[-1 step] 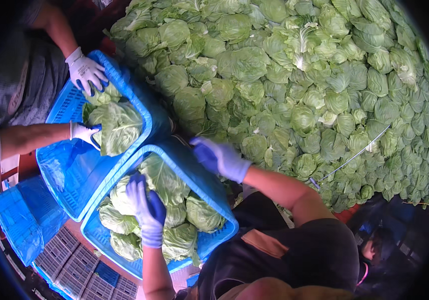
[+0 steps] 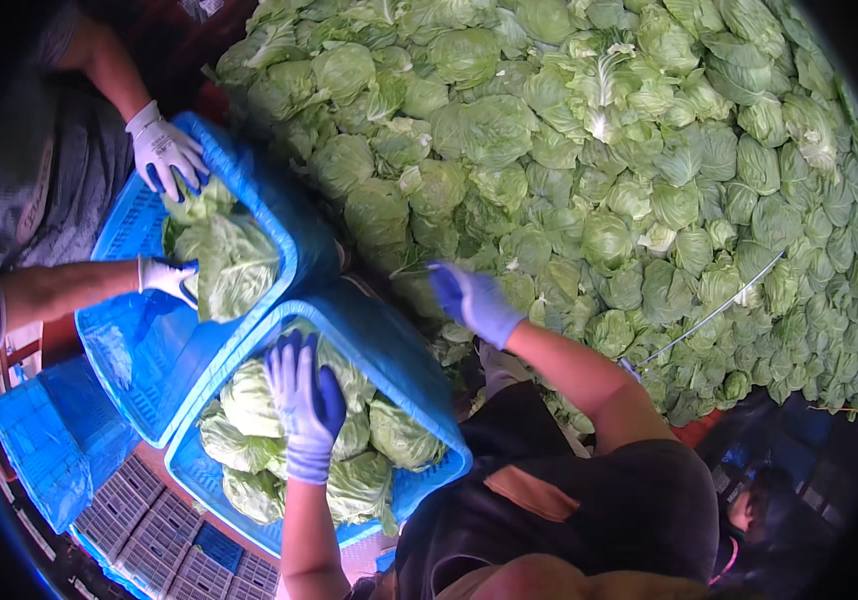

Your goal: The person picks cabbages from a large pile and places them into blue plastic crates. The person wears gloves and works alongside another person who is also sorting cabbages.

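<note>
A blue plastic crate (image 2: 457, 462) in front of me holds several green cabbages (image 2: 404, 432). On top of them rests my left hand (image 2: 304, 400), in a white glove with a blue palm, its fingers stretched over a cabbage toward the crate's far part. Past the crate's right rim, my right hand (image 2: 474, 300) is raised near the edge of a large cabbage heap (image 2: 606, 240). It wears the same kind of glove, its fingers point left, and nothing shows in it.
Another person's gloved hands (image 2: 167, 155) are at cabbages (image 2: 239, 265) in a second blue crate (image 2: 284, 240), rim against mine. A thin rod (image 2: 714, 317) lies on the heap. At lower left stand a blue plastic-covered stack (image 2: 49, 440) and grey crates (image 2: 154, 535).
My right hand has moved right, away from the crate, and looks sharper. My left hand has slid slightly farther over the cabbages. The other person's hands have barely shifted.
</note>
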